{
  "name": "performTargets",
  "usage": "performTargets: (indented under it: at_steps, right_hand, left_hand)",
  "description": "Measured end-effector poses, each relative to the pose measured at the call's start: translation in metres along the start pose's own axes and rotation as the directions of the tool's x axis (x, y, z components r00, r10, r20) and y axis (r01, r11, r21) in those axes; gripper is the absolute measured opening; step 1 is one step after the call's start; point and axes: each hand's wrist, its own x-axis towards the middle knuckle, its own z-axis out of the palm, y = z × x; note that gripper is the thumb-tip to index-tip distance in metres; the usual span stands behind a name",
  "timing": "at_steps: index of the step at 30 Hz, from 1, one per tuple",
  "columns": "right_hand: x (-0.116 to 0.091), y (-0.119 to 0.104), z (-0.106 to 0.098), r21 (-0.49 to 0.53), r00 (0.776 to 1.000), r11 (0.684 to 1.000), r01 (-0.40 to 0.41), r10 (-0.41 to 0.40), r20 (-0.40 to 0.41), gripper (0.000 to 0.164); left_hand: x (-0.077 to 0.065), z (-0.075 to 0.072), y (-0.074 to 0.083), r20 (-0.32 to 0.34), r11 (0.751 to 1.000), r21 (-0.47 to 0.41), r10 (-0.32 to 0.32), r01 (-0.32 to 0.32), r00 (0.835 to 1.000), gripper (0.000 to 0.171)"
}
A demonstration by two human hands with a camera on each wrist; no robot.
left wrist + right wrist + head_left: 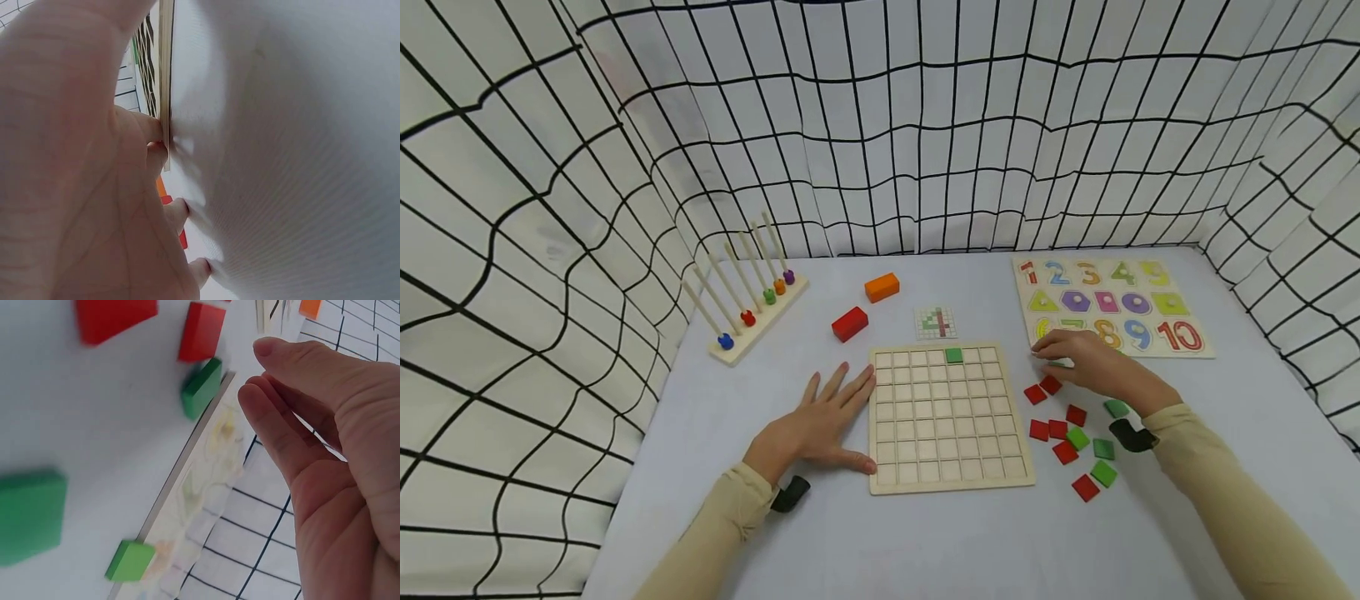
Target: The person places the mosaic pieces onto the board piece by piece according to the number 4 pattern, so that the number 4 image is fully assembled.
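Note:
My left hand [820, 425] lies spread on the table, its thumb and fingertips against the left edge of the wooden grid board [951, 487]. One green tile [953, 356] sits in the board's top row. My right hand [1093, 364] hovers between the board and the number puzzle. In the right wrist view its thumb and fingertips [265, 349] are bent towards each other, with a gap and no tile showing between them. Below that hand lie a dark green tile [203, 390] and a red tile [203, 331]. More red tiles [1065, 452] and light green tiles [1103, 473] are scattered nearby.
Behind the board lies a small pattern card [934, 323]. A red block [850, 324] and an orange block [882, 287] stand left of it. Farther left is a pegged bead stand [760, 321]. The number puzzle [1187, 312] lies back right, and black netting [917, 125] surrounds the table.

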Motion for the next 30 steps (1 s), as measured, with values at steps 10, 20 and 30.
performTargets:
  at_steps: [10,20,30]
  right_hand:
    - [-0.014,0.012,-0.001,0.021,1.0,1.0,-0.007,0.007,-0.014,0.027]
    - [-0.013,0.014,0.008,-0.003,0.999,0.999,-0.049,0.049,0.006,0.021]
    - [-0.011,0.017,0.01,0.064,0.994,0.992,-0.106,0.106,0.017,0.019]
  left_hand:
    - [0.0,0.002,-0.003,-0.002,1.0,0.0,-0.014,0.014,1.0,0.133]
    - [0.0,0.004,-0.004,-0.005,1.0,-0.018,-0.007,0.007,1.0,0.133]
    - [0.001,0.004,-0.002,-0.014,1.0,-0.016,0.003,-0.003,1.0,0.132]
